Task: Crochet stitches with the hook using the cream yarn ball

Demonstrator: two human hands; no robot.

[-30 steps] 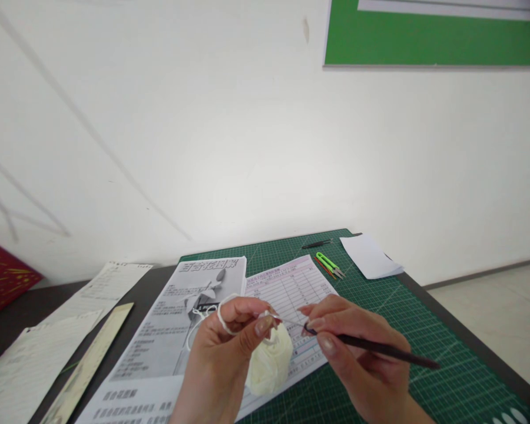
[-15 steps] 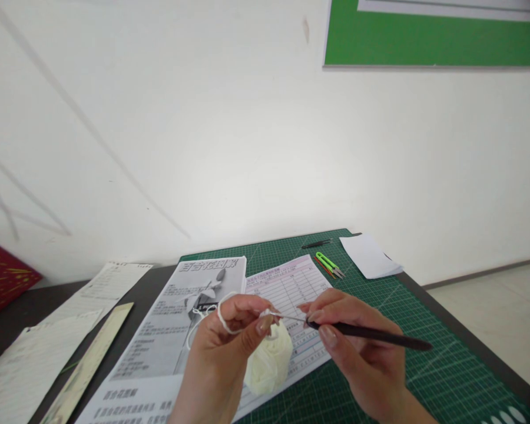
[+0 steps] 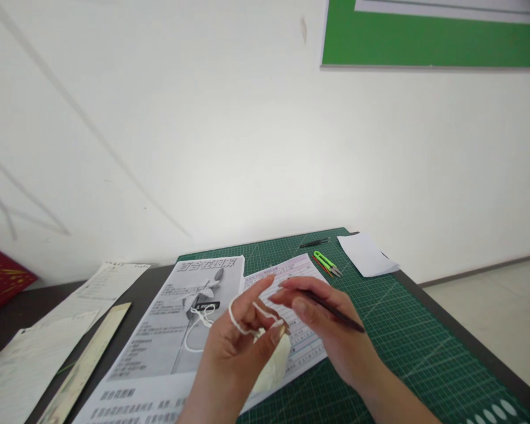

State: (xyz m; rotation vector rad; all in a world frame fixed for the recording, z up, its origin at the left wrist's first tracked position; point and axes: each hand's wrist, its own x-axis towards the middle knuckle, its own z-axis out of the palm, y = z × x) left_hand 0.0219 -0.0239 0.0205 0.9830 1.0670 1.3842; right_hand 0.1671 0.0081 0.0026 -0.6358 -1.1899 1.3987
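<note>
Between thumb and fingers, my left hand (image 3: 234, 359) pinches a bit of white yarn (image 3: 271, 318), and a strand loops round its raised index finger. My right hand (image 3: 344, 335) is closed round a crochet hook (image 3: 338, 313) with a dark handle. The tip of the hook is hidden behind the fingers, so I cannot tell whether it touches the yarn. Below and partly behind my left hand sits a cream yarn ball (image 3: 274, 368). A loose tail of yarn trails across the printed pattern sheet (image 3: 145, 353) to the left.
Beyond the hands on the green cutting mat (image 3: 401, 341) lie lime-green thread snips (image 3: 324, 260) and dark tweezers (image 3: 314, 242). White paper (image 3: 366, 256) rests at the back right. A lined form (image 3: 300, 277) is under the ball. A ruler (image 3: 88, 359) and handwritten sheets (image 3: 48, 347) lie left.
My right hand has moved left, closer to my left hand, and the hook has turned to a steeper slant. My left index finger has risen, lifting the yarn loop.
</note>
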